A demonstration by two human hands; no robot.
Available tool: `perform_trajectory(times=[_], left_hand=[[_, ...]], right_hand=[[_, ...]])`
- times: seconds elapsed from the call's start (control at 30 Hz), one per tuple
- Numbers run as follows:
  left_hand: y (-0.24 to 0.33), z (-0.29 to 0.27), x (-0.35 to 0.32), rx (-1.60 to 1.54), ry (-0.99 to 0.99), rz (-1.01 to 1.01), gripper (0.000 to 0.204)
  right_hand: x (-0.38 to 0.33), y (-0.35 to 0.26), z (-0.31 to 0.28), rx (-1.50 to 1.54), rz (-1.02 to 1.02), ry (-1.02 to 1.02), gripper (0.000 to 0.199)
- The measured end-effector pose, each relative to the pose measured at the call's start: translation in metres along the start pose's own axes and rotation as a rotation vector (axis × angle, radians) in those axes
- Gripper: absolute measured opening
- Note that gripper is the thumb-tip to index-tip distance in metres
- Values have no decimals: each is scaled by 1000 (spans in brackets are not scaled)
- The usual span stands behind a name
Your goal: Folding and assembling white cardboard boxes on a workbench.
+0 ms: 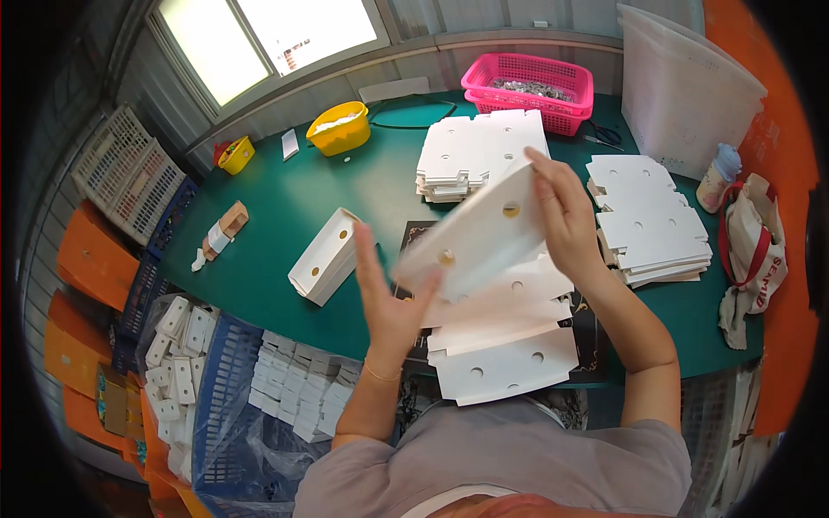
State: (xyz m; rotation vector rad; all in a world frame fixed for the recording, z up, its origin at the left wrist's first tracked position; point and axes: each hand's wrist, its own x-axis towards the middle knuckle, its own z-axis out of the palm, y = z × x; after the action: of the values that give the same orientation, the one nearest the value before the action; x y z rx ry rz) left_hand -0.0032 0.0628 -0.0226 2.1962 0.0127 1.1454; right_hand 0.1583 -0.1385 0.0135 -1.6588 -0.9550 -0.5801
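Tilted above the table is a white cardboard piece (484, 226) with round cutouts, slightly blurred. My right hand (563, 207) grips its upper right end, fingers along the edge. At its lower left end is my left hand (389, 302), fingers stretched and thumb apart; whether the thumb touches the card cannot be made out. Beneath lies a creased white cardboard blank (505, 363) on a dark mat (590, 341), its near flap toward my body. A folded white box (324, 255) with round holes sits left of my left hand.
Flat cardboard blanks are stacked at the back (479, 142) and on the right (652, 220). Behind stand a pink basket (527, 82), scissors (607, 136) and a yellow tub (339, 129). A blue crate (229, 388) with white boxes is at lower left; a bottle (718, 177) stands far right.
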Motion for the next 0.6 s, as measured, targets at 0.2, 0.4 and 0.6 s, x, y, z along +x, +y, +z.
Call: perform_trajectory(times=[0.2, 0.4, 0.6], left_hand=[[-37, -7, -4, -1052, 48, -789, 39], [-31, -24, 22, -855, 279, -532, 38], [5, -3, 24, -794, -263, -361, 59]], right_hand=[[-19, 17, 29, 547, 636, -121, 50], [-22, -2, 25, 116, 199, -286, 82], [-40, -40, 36, 760, 377, -346, 59]])
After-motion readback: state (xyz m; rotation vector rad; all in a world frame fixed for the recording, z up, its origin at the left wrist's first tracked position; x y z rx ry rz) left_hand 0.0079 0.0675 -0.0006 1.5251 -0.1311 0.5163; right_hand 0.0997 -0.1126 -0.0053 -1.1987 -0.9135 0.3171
